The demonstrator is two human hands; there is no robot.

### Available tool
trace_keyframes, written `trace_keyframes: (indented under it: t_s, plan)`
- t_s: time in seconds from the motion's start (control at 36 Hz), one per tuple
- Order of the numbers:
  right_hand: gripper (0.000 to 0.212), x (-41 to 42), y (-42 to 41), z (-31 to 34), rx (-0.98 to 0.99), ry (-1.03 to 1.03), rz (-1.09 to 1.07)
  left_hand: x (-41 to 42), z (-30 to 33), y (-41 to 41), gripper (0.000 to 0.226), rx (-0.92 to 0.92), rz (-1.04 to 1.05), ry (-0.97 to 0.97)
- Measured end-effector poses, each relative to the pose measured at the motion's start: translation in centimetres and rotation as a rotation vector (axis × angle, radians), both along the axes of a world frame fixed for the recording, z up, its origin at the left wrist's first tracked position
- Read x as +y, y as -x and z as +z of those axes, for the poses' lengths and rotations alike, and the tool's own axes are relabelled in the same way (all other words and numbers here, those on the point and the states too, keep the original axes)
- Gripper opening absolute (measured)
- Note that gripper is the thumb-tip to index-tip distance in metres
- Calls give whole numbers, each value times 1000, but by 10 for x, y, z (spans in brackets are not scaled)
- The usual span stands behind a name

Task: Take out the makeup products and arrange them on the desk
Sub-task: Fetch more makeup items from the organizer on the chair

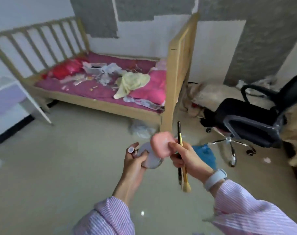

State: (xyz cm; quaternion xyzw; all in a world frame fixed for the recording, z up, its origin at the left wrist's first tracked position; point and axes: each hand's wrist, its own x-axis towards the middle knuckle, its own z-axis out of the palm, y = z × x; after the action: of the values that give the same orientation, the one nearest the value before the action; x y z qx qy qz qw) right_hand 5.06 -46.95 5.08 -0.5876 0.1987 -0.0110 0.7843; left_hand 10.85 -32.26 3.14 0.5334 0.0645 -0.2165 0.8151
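My left hand (133, 158) grips a round pale compact (150, 159) and a small tube with a pinkish cap (131, 150), held above the floor. My right hand (185, 156) holds a pink rounded case (160, 144) under its thumb. The same hand grips a black pencil (179, 133) and a gold-handled brush (186, 182) whose bristles point down. The two hands are close together, and the pink case overlaps the compact. The white and purple desk (7, 97) stands at the far left.
A wooden bed (175, 82) with a magenta mattress holds red bags, scattered wrappers and a yellow cloth (132, 83). A black office chair (249, 122) stands to the right. A blue bag (205, 154) and a clear plastic bag (141, 128) lie on the floor.
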Motion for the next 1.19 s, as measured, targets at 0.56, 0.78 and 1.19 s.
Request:
trace_keyframes:
  t_s: [0.56,0.78,1.19]
  plan:
    - [25,283,-385,-21,26,70,545,331,-10,-289,26,-3,584,-228]
    - [23,366,-563,-3,31,163,672,409,15,-427,23,7,810,-279]
    - [16,654,-799,5,13,186,1005,677,17,-596,22,53,1277,-254]
